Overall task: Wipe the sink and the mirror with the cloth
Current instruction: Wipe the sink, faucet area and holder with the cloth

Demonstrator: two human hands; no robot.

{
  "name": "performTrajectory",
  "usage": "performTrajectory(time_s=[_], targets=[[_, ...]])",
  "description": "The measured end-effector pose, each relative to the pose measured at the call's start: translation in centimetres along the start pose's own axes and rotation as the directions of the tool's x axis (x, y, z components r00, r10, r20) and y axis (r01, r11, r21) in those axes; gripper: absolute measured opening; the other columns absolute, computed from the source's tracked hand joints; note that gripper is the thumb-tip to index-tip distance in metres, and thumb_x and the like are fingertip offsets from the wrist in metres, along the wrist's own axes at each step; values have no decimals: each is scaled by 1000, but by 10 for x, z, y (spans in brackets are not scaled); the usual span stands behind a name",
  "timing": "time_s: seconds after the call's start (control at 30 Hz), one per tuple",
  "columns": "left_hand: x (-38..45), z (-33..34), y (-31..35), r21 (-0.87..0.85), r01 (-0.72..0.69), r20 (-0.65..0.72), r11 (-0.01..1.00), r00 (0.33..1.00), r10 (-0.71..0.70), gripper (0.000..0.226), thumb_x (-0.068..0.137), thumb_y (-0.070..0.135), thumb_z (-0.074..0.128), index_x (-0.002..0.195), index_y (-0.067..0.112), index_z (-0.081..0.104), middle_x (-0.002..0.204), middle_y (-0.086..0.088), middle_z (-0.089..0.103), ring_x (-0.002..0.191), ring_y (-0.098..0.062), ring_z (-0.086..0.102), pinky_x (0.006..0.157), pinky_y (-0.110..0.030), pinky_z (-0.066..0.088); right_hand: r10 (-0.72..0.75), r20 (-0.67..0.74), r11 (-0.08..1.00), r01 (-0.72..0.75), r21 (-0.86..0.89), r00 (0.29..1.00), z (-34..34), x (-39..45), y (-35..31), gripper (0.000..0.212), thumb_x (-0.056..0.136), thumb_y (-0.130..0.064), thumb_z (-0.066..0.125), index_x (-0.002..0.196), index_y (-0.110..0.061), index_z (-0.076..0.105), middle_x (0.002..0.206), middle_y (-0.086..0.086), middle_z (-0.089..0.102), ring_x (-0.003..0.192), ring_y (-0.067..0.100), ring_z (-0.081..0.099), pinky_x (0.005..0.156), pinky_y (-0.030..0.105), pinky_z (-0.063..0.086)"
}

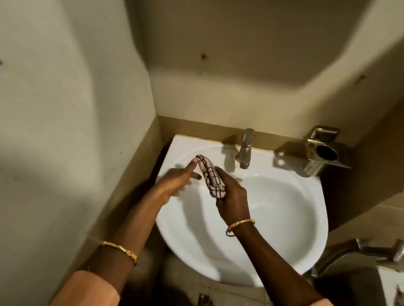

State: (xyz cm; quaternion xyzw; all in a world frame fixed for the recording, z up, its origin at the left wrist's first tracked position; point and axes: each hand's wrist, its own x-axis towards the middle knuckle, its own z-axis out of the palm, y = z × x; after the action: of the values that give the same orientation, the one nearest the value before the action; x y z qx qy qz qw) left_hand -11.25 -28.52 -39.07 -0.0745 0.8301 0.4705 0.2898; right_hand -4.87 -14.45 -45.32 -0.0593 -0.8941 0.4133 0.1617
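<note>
A white oval sink point(277, 210) fills the middle of the view. Over its left side I hold a rolled white cloth with dark red checks point(209, 176). My right hand point(232, 196) is closed around the cloth's lower end. My left hand point(178, 181) is beside it with fingers spread, one fingertip touching the cloth's upper end near the sink's back-left rim. The mirror is out of view; only a pale strip shows at the top edge.
A steel tap point(245, 148) stands at the sink's back rim. A metal tumbler holder point(323, 153) is fixed to the wall at right. Another tap point(370, 250) juts out at lower right. Walls close in on the left and behind. A bare foot point(205, 305) stands on the tiled floor.
</note>
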Motion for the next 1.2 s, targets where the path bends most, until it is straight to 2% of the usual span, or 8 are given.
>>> performTrajectory(time_s=[0.13, 0.23, 0.37, 0.53, 0.67, 0.8, 0.97, 1.2], targets=[[48, -23, -36, 298, 33, -320, 954, 945, 67, 53, 88, 42, 54, 131, 11, 50, 136, -14, 54, 125, -33, 49, 105, -39, 41, -117, -60, 972, 102, -211, 991, 19, 56, 17, 70, 66, 22, 52, 129, -7, 57, 130, 27, 54, 119, 43, 53, 94, 46, 48], [78, -27, -55, 364, 74, -317, 928, 947, 49, 61, 84, 35, 58, 138, 11, 42, 141, -16, 48, 129, -36, 45, 108, -44, 38, -166, -12, 910, 149, -386, 986, 35, 95, 40, 73, 60, 24, 55, 125, -8, 60, 130, 34, 51, 118, 54, 47, 93, 58, 47], [94, -26, -67, 367, 90, -291, 926, 957, 22, 63, 86, 17, 58, 144, 18, 35, 145, -12, 45, 129, -32, 45, 108, -35, 39, 42, 37, 809, -12, -588, 998, 66, 117, 55, 60, 61, 17, 74, 115, -9, 66, 119, 36, 57, 107, 59, 54, 78, 66, 50], [100, -37, -69, 363, 85, -306, 928, 952, 32, 61, 80, 11, 70, 136, 20, 48, 138, -13, 54, 126, -32, 50, 107, -35, 42, 280, 16, 771, -215, -599, 960, 83, 111, 37, 54, 84, -1, 61, 134, -18, 51, 139, 30, 44, 126, 60, 33, 95, 69, 35], [104, -46, -66, 214, 68, -269, 974, 963, -8, 66, 69, 5, 79, 129, 11, 55, 131, -16, 59, 120, -32, 57, 102, -42, 47, 217, 273, 780, 2, -625, 937, 128, 90, -3, 74, 39, -25, 92, 110, -23, 71, 111, 25, 67, 96, 55, 61, 70, 59, 55], [104, -48, -73, 44, 52, -276, 998, 961, -38, 68, 64, 0, 81, 127, 10, 57, 125, -16, 64, 113, -34, 61, 97, -47, 51, 100, 348, 732, 168, -661, 932, 118, 91, 0, 66, 49, -22, 89, 112, -25, 69, 110, 19, 69, 94, 51, 64, 64, 52, 57], [104, -53, -68, 4, 126, -220, 992, 968, -122, 74, 68, 6, 80, 135, 12, 48, 131, -15, 59, 117, -38, 57, 96, -52, 49, 348, -54, 631, -277, -725, 936, 75, 120, 31, 44, 91, -5, 47, 134, -14, 47, 126, 25, 53, 113, 46, 52, 85, 50, 48], [113, -59, -70, -126, 195, -99, 973, 973, -208, 65, 72, 0, 76, 132, 11, 53, 132, -14, 59, 114, -37, 58, 86, -50, 51, 529, -31, 561, -377, -737, 848, 94, 163, 13, 43, 95, -24, 47, 137, -29, 37, 132, 27, 46, 120, 49, 44, 101, 55, 31]])
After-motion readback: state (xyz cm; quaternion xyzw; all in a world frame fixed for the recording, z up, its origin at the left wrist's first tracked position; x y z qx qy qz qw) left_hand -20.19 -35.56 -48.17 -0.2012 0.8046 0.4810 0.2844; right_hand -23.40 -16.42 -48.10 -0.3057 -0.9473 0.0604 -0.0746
